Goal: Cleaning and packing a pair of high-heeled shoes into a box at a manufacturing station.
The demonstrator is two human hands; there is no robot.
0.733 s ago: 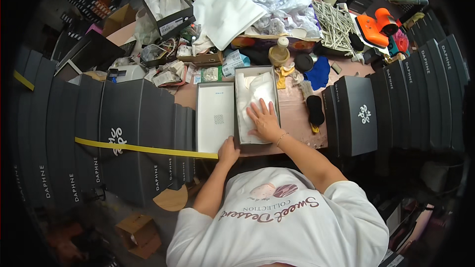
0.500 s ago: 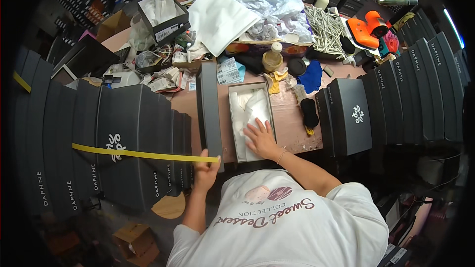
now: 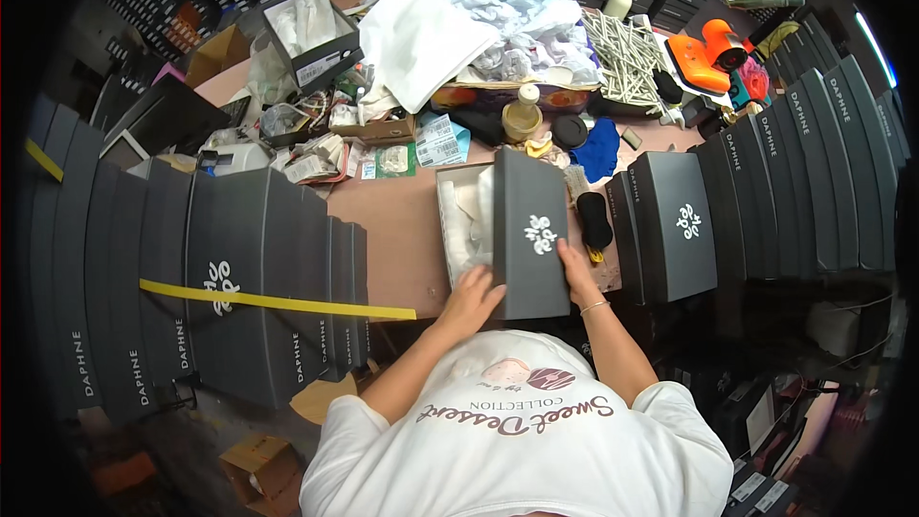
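Note:
An open shoe box (image 3: 448,230) lies lengthwise before me on the table, with white tissue paper (image 3: 471,215) inside. Its dark grey lid (image 3: 531,220), marked with white lettering, is tilted over the right part of the box and hides that side. My right hand (image 3: 578,278) grips the lid by its right edge, near the front. At the near end of the box rests my left hand (image 3: 467,302), fingers stretched over the rim and tissue, its thumb close to the lid's lower left corner.
Dark shoe boxes (image 3: 249,268) stand in a row at left, crossed by a yellow strap (image 3: 287,302). More boxes (image 3: 675,230) line the right. Behind are a heap of crumpled tissue (image 3: 536,29), white sheets (image 3: 421,43), a bottle (image 3: 522,117), a blue cloth (image 3: 601,148) and an orange tool (image 3: 704,62).
The lid has moved from upright at the box's left to tilted over its right side. My right hand left the tissue for the lid's edge; my left hand moved right to the box's near end.

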